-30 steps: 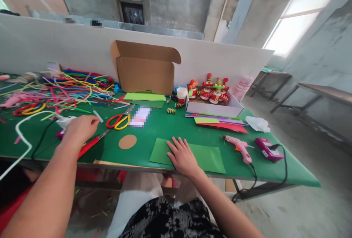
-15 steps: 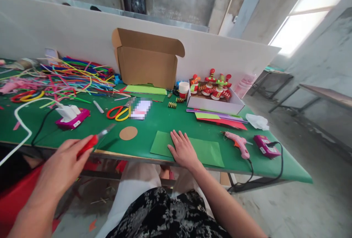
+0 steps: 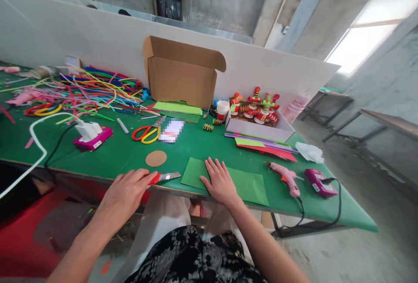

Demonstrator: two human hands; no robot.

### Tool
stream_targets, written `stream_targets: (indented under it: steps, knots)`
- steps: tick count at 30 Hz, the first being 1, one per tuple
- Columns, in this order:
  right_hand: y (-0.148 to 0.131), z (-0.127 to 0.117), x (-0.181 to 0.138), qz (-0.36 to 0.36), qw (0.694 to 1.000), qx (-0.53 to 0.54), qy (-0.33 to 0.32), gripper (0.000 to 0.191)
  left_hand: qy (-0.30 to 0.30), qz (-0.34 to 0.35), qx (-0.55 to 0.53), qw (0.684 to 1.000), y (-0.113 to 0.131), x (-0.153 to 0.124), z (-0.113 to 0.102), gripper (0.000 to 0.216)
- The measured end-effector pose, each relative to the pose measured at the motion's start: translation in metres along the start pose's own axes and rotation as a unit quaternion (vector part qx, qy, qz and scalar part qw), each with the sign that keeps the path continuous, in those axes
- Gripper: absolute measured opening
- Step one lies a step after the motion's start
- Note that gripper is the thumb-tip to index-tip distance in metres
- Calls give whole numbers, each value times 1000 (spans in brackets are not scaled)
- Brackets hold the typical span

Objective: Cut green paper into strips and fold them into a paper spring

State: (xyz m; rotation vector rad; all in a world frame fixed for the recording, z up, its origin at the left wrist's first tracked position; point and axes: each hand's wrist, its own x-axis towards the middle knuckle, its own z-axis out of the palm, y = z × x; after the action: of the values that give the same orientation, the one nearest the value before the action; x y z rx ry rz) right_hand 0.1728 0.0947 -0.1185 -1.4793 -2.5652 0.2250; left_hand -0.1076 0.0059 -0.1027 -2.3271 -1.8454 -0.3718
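My left hand is closed around the red handle of a utility knife. Its blade points right, with the tip close to the left edge of a green sheet of paper. My right hand lies flat on that sheet, fingers spread, near the table's front edge. Just beyond the knife is a round brown cardboard disc. Scissors with red and yellow handles lie farther back, beside a blurred-out white rectangle.
A pink glue gun and a purple power block sit at right. Another purple block with a white plug is at left. Pipe cleaners heap behind. An open cardboard box and a white box of figures stand at the back.
My left hand has brought the knife rightward and down, from the left of the cardboard disc to beside the green paper. My right hand stays flat on the sheet. The view has shifted slightly.
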Motion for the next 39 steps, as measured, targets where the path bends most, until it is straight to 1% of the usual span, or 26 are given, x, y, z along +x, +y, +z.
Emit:
stream_targets:
  steps: [4, 7, 16, 22, 28, 32, 34, 39]
  knots:
    - [0, 1, 0, 2, 1000, 2, 3, 62, 6, 2, -9, 1000, 3, 5, 4, 43]
    - [1, 2, -1, 3, 1000, -1, 6, 62, -1, 7, -6, 1000, 5, 8, 5, 44]
    - [-1, -1, 0, 5, 1000, 2, -5, 63, 7, -5, 2, 1000, 5, 9, 0, 43]
    - [0, 1, 0, 2, 1000, -1, 3, 63, 0, -1, 0, 1000, 6, 11, 0, 42]
    - [1, 3, 0, 1, 1000, -2, 11, 62, 9, 0, -22, 1000, 5, 11, 2, 42]
    - [0, 2, 0, 1, 1000, 0, 4, 62, -1, 13, -40, 999, 4, 9, 7, 43]
    - [0, 0, 0, 1, 1000, 1, -2, 61, -10, 26, -57, 998, 2, 8, 10, 44]
    - [-1, -3, -1, -7, 1000, -1, -6, 47, -14, 37, -96, 995, -1, 5, 19, 42]
